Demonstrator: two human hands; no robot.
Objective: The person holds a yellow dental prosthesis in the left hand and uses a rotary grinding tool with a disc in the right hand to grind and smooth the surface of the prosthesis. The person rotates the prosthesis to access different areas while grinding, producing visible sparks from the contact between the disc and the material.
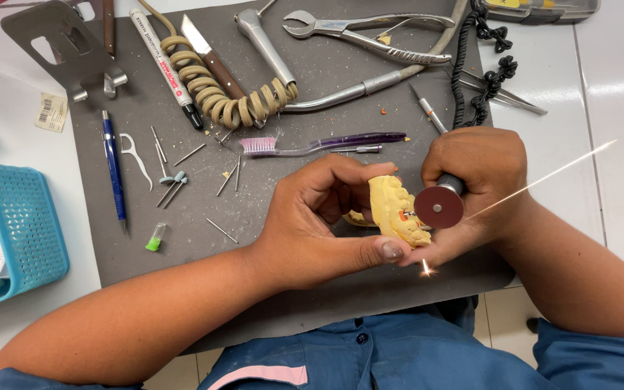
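Observation:
My left hand point(319, 224) grips a yellow dental cast point(393, 209) with tooth shapes, thumb along its lower edge. My right hand point(482, 177) holds a rotary handpiece point(448, 186) whose dark red round disc point(439, 206) touches the cast's right side. Bright sparks point(426, 269) fly off below the disc, and one thin streak runs up to the right. A small orange part shows on the cast beside the disc. Both hands hover over a grey work mat point(182, 224).
On the mat lie a purple toothbrush point(326, 144), a blue pen point(114, 170), several small burs point(171, 184), a coiled tan hose point(214, 94), metal pliers point(366, 32), a knife and a marker. A turquoise basket point(19, 231) stands at the left; a black coiled cord point(485, 65) hangs at the right.

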